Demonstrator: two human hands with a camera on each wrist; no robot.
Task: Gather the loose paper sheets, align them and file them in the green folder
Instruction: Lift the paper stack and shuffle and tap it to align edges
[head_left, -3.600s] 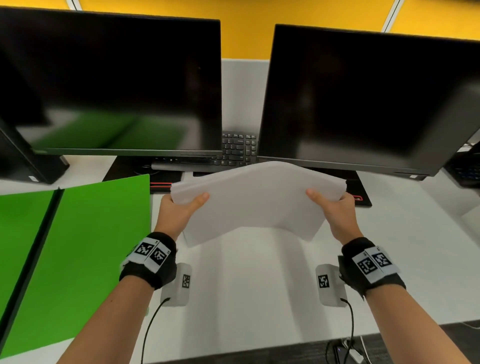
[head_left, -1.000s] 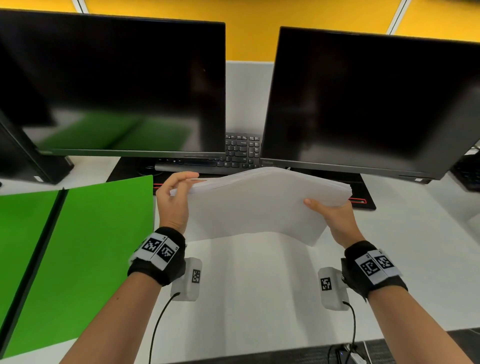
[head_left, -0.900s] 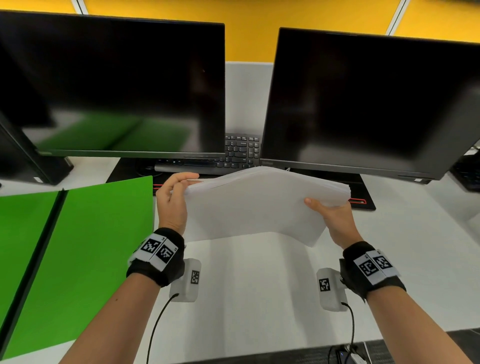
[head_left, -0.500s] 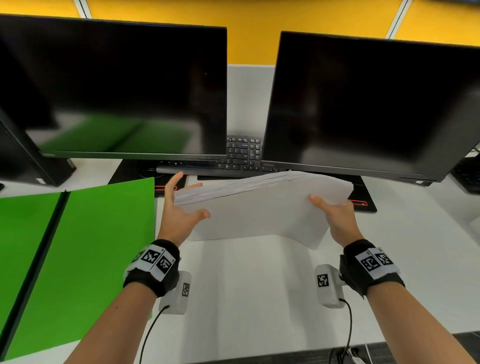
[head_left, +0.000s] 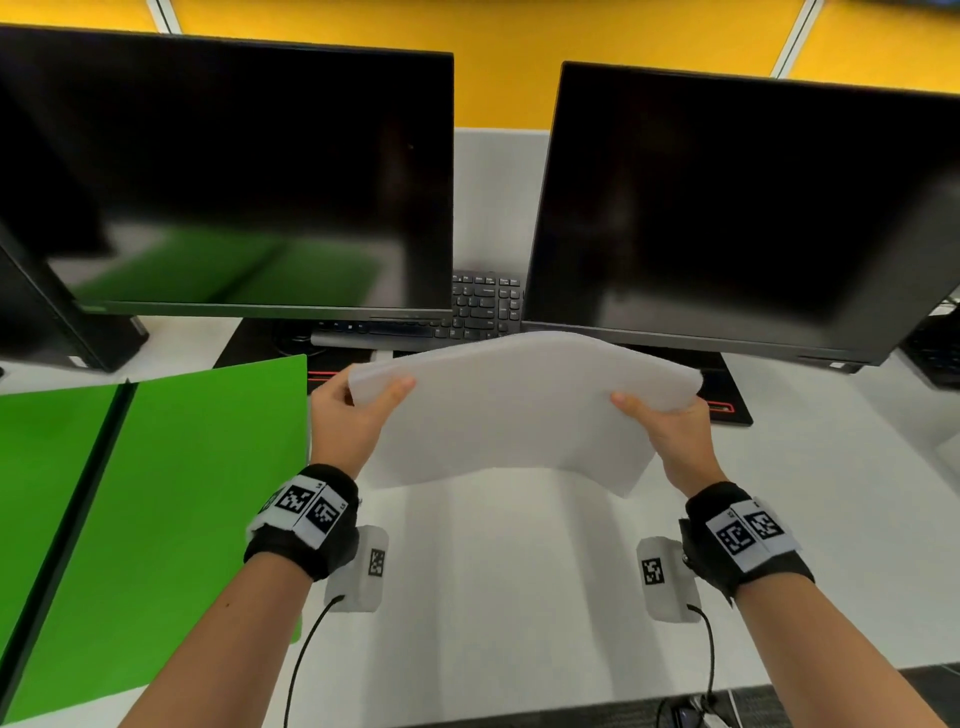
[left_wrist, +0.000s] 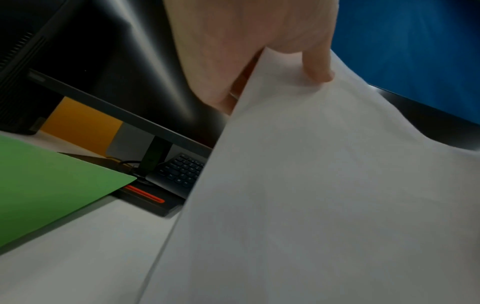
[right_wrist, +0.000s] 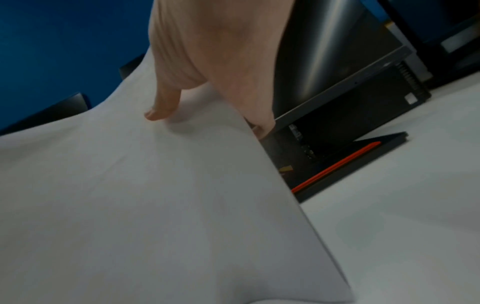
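A stack of white paper sheets (head_left: 519, 410) is held above the white desk, bowed upward in the middle. My left hand (head_left: 358, 410) grips its left edge, thumb on top and fingers hidden beneath. My right hand (head_left: 670, 421) grips the right edge the same way. The wrist views show each thumb pressing on the top sheet (left_wrist: 311, 185) (right_wrist: 130, 195). The green folder (head_left: 171, 499) lies open and flat on the desk to the left, its dark spine (head_left: 78, 509) running diagonally.
Two dark monitors (head_left: 223, 171) (head_left: 743, 208) stand just behind the sheets, with a black keyboard (head_left: 483, 306) between their bases. A black monitor base with a red stripe (head_left: 727, 405) sits under the right monitor. The desk's front edge (head_left: 571, 712) lies near my forearms.
My left hand let go to tap the stack's left edge with open fingers, then took hold of that edge again. The fanned sheet edges have closed up. The right hand kept its grip.
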